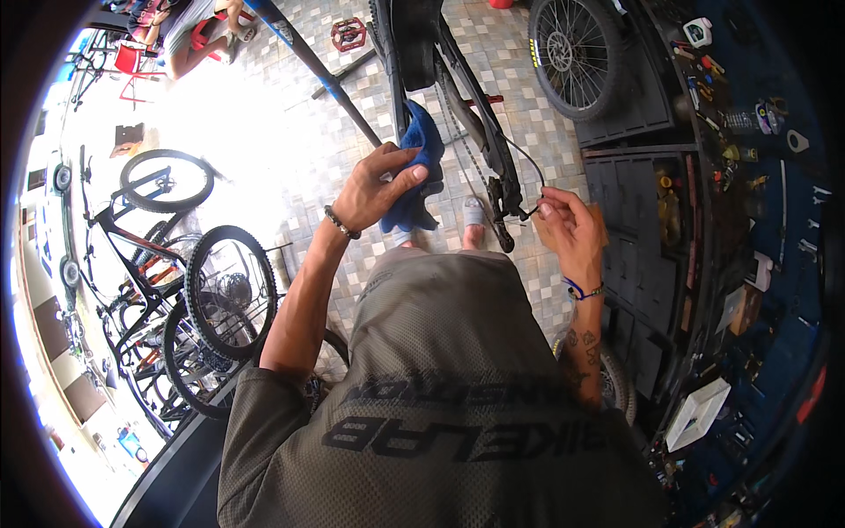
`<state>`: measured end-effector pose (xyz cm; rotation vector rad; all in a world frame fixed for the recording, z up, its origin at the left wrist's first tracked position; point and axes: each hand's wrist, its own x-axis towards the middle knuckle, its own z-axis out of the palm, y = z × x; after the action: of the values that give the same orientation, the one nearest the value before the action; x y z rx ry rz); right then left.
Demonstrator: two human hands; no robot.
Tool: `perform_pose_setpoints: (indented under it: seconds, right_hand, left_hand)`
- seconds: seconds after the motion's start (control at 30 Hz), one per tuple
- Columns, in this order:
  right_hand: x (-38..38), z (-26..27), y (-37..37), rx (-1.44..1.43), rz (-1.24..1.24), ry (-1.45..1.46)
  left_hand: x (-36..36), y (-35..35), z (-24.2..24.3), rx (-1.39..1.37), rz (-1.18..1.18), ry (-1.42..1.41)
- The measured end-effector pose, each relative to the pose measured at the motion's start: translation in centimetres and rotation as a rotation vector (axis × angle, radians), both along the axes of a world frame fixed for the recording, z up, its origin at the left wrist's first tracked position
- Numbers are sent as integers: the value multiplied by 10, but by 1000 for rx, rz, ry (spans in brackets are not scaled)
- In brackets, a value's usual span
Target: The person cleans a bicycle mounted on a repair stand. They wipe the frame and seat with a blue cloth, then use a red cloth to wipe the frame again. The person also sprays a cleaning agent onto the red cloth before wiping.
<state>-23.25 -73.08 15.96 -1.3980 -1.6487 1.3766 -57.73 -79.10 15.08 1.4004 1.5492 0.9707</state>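
Observation:
A bicycle frame [416, 39] without its rear wheel stands before me, its rear end towards me. My left hand [383, 181] pinches a blue cloth [422, 152] by the frame's left rear arm; the cloth hides that arm's end. At the other side, the fingertips of my right hand [564, 214] hold a thin black cable [533, 165], which loops from the frame's arm down to the rear derailleur [505, 221]. Something flat and orange-brown [597, 224] shows behind my right hand; whether I hold it cannot be told. The chain [462, 155] hangs between the two arms.
A blue and black pole [310, 59] slants in from the upper left. A wheel with tyre [573, 59] leans on black cabinets [627, 191] at the right, beside a bench with tools [709, 86]. Several bicycles [142, 264] stand at the left. A person [188, 46] sits at the upper left.

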Motion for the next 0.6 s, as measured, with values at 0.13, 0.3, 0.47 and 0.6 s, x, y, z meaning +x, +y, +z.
perform_pose_setpoints:
  seconds: [0.13,0.3,0.47,0.6]
  right_hand:
    - [-2,7,1,9,15,-39]
    - [12,3,1,37,-38,-27]
    - [16,-3,-2,3,-45,-20]
    - [8,3,2,23,-13,-35]
  left_hand:
    - [0,-22,-26,-26,300,-221]
    - [-14,-53,-34,-109,535,-932]
    - [-24,-26,-13,-179,90,-300]
    - [7,-2,15,-117,75,-45]
